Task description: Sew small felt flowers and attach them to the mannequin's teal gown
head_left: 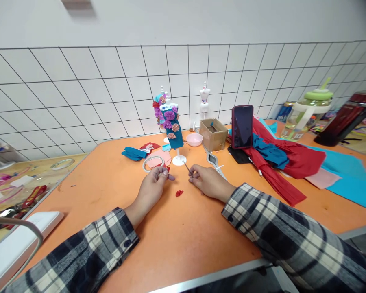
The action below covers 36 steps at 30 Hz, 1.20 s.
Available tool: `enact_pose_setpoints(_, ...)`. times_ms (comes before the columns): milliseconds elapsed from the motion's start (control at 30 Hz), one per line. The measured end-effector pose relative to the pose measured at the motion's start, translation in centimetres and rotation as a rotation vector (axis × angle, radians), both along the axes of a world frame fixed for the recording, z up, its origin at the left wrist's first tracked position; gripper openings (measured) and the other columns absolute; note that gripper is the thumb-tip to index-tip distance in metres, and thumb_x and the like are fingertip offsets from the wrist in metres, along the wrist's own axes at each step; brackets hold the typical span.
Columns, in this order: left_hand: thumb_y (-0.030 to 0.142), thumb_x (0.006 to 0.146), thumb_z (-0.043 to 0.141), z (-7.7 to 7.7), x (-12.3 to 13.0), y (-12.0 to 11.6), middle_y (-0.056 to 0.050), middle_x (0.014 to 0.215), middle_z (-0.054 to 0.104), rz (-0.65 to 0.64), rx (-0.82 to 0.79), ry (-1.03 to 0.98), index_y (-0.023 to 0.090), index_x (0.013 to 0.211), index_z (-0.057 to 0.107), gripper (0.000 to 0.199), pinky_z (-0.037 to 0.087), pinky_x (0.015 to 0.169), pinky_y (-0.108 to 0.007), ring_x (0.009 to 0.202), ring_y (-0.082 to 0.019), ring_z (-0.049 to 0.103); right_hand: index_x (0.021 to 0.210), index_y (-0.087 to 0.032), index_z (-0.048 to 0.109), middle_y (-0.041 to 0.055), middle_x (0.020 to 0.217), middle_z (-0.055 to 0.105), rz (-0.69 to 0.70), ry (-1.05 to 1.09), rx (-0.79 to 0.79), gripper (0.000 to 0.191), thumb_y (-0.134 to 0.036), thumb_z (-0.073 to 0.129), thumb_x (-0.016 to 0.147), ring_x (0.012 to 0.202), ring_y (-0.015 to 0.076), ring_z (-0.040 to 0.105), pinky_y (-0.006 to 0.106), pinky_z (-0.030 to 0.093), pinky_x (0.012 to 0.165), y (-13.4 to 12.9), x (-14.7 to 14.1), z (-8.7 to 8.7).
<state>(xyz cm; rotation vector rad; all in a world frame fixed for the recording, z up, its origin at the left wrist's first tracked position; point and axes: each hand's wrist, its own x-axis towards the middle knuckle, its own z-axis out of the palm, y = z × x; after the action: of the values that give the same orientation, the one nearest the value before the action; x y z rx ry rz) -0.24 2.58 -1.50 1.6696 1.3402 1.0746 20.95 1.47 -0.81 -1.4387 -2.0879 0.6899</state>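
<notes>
— White tiles (pixel 125 97) stand behind an orange tabletop (pixel 158 244). State the condition of the left hand (pixel 151 183).

— Fingers drawn together, thumb pressed down; a small red scrap (pixel 168 168) shows at the fingertips, on the side away from the person. Whether the curled fingers enclose more cannot be told.

— And the right hand (pixel 208 180)?

— Thumb and fingers pinched on a thin dark stick (pixel 187 166). Its free end points away from the person, toward the white base (pixel 179 160) of the dress form (pixel 173 136); contact with the base cannot be confirmed.

— Locate the folded red piece (pixel 179 193).

— Flat area of the tabletop, between the hands, nearer to the person than either set of fingertips. Neither hand touches it.

— Adjacent item?

— Tape ring (pixel 144 165), just beyond the left hand
</notes>
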Motion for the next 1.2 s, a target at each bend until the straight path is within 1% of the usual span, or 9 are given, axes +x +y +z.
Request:
enact_pose_setpoints(33, 0.042, 0.087, 0.05, 0.1, 0.1, -0.1, -0.006, 0.085, 0.07, -0.019, -0.015, -0.019, 0.018, 0.089, 0.056, 0.025, 0.043, 0.081, -0.033, 0.083, -0.02, 0.06, 0.096, -0.022, 0.056, -0.0014, 0.081, 0.066, 0.012, 0.052, 0.001, 0.013, -0.022, 0.055, 0.083, 0.07, 0.0121, 0.058, 0.023, 0.036, 0.062, 0.0, -0.1, 0.0)
enact_pose_setpoints(100, 0.042, 0.086, 0.052, 0.3, 0.3, -0.3, -0.006, 0.083, 0.07, -0.046, -0.039, -0.035, 0.017, 0.09, 0.056, 0.025, 0.043, 0.076, -0.031, 0.079, -0.019, 0.06, 0.093, -0.021, 0.053, -0.0027, 0.078, 0.063, 0.048, 0.114, -0.019, 0.018, -0.031, 0.062, 0.08, 0.068, 0.0115, 0.055, 0.022, 0.036, 0.06, -0.3, -0.4, 0.2)
enact_pose_setpoints(167, 0.042, 0.086, 0.052, 0.4, 0.4, -0.5, -0.006, 0.082, 0.07, -0.057, -0.042, -0.027, 0.017, 0.09, 0.056, 0.025, 0.044, 0.074, -0.031, 0.076, -0.019, 0.06, 0.087, -0.021, 0.052, -0.0033, 0.076, 0.061, 0.09, 0.121, -0.062, 0.031, -0.044, 0.069, 0.075, 0.066, 0.0113, 0.052, 0.022, 0.035, 0.058, -0.8, -0.8, 0.5)
enact_pose_setpoints(233, 0.041, 0.087, 0.052, 0.5, 0.4, -0.6, -0.005, 0.082, 0.069, -0.063, -0.023, -0.017, 0.017, 0.09, 0.057, 0.025, 0.044, 0.075, -0.03, 0.078, -0.019, 0.061, 0.083, -0.021, 0.053, -0.0035, 0.074, 0.06, 0.131, 0.084, -0.104, 0.038, -0.053, 0.069, 0.071, 0.064, 0.0115, 0.051, 0.023, 0.034, 0.056, -1.4, -1.2, 0.7)
enact_pose_setpoints(400, 0.039, 0.088, 0.051, 0.5, 0.5, -1.0, -0.003, 0.082, 0.068, -0.146, -0.001, -0.022, 0.018, 0.09, 0.055, 0.021, 0.047, 0.077, -0.03, 0.08, -0.018, 0.064, 0.083, -0.022, 0.054, -0.0032, 0.074, 0.061, 0.172, 0.021, -0.118, 0.041, -0.061, 0.064, 0.074, 0.065, 0.0124, 0.051, 0.024, 0.031, 0.055, -2.0, -1.6, 0.6)
enact_pose_setpoints(567, 0.035, 0.089, 0.05, 0.4, 0.8, -1.4, -0.003, 0.082, 0.067, -0.19, -0.002, -0.003, 0.019, 0.09, 0.054, 0.016, 0.049, 0.075, -0.03, 0.079, -0.018, 0.065, 0.084, -0.021, 0.054, -0.0025, 0.074, 0.061, 0.186, -0.01, -0.14, 0.042, -0.061, 0.064, 0.074, 0.064, 0.0122, 0.05, 0.024, 0.029, 0.056, -1.8, -1.5, 0.6)
enact_pose_setpoints(767, 0.035, 0.089, 0.051, 0.4, 0.8, -1.7, -0.004, 0.084, 0.069, -0.223, -0.002, -0.011, 0.018, 0.091, 0.054, 0.018, 0.05, 0.075, -0.031, 0.081, -0.019, 0.067, 0.08, -0.021, 0.054, -0.0037, 0.072, 0.057, 0.152, -0.02, -0.145, 0.04, -0.059, 0.063, 0.075, 0.063, 0.0109, 0.047, 0.024, 0.027, 0.055, -1.8, -1.5, 0.8)
enact_pose_setpoints(1033, 0.041, 0.083, 0.057, 0.7, 0.8, -1.2, -0.005, 0.078, 0.069, -0.19, -0.061, -0.052, 0.017, 0.087, 0.059, 0.025, 0.049, 0.073, -0.031, 0.077, -0.02, 0.066, 0.076, -0.02, 0.053, -0.0052, 0.067, 0.052, 0.133, -0.015, -0.102, 0.034, -0.052, 0.064, 0.078, 0.061, 0.0096, 0.045, 0.024, 0.025, 0.055, -1.6, -1.5, 0.8)
enact_pose_setpoints(1200, 0.041, 0.081, 0.059, 0.7, 0.8, -1.0, -0.005, 0.076, 0.07, -0.18, -0.072, -0.059, 0.016, 0.083, 0.062, 0.025, 0.049, 0.072, -0.03, 0.074, -0.018, 0.065, 0.075, -0.02, 0.053, -0.006, 0.064, 0.049, 0.151, -0.003, -0.098, 0.028, -0.045, 0.064, 0.079, 0.059, 0.0089, 0.043, 0.023, 0.024, 0.054, -1.6, -1.4, 0.4)
